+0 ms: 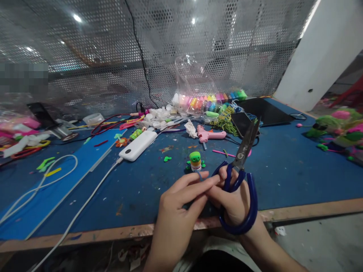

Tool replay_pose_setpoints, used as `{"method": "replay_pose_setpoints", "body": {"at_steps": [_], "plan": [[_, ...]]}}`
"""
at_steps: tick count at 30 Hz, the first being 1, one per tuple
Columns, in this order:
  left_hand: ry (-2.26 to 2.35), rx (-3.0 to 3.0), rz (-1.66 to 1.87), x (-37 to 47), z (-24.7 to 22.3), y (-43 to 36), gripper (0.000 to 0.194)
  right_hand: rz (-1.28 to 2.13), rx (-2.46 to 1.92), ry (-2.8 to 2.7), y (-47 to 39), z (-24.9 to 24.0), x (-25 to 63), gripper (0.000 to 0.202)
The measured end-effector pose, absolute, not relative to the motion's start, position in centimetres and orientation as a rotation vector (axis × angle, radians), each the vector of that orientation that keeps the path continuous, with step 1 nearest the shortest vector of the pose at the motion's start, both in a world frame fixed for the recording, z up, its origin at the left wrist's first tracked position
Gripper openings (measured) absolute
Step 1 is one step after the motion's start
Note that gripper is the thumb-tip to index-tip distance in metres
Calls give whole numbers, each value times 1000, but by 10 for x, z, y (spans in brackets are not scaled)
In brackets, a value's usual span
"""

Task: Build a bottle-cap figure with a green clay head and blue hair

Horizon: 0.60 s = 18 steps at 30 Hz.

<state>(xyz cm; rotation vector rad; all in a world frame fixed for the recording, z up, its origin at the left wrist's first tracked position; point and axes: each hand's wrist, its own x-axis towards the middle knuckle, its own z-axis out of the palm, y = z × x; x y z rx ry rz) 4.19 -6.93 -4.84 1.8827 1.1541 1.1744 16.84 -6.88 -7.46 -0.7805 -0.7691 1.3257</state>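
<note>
My right hand (236,196) is wrapped round a pair of scissors (244,149) with dark blue handles. The blades point up and away, close together. My left hand (181,211) has its fingers pinched together, their tips meeting those of my right hand. A thin blue-grey strip (199,175) sticks out between the left fingers; the rest of it is hidden. Just beyond the fingertips a small clay figure (195,160) stands upright on the table, with a green head, a yellow band and green bits at its sides.
Behind the figure lie a pink glue gun (211,135) and a crumpled white tissue (191,129). A white power bank (138,146) with a cable (87,206) is to the left, near a blue board (70,181). Colourful clay packs (201,102) line the back; green clay figures (337,128) stand right.
</note>
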Motion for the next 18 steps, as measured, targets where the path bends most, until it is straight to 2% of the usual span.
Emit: {"method": "replay_pose_setpoints", "body": {"at_steps": [3, 9, 13, 18], "plan": [[1234, 1906, 1204, 51, -51, -66, 40, 1271, -830, -814, -68, -75, 172, 42], [1201, 1837, 1185, 59, -52, -60, 36, 1186, -920, -876, -62, -75, 186, 41], [1097, 1726, 1115, 56, -49, -55, 41, 1148, -981, -869, -58, -73, 192, 40], [1133, 1853, 1044, 49, -43, -52, 32, 1157, -946, -915, -56, -73, 192, 37]]}}
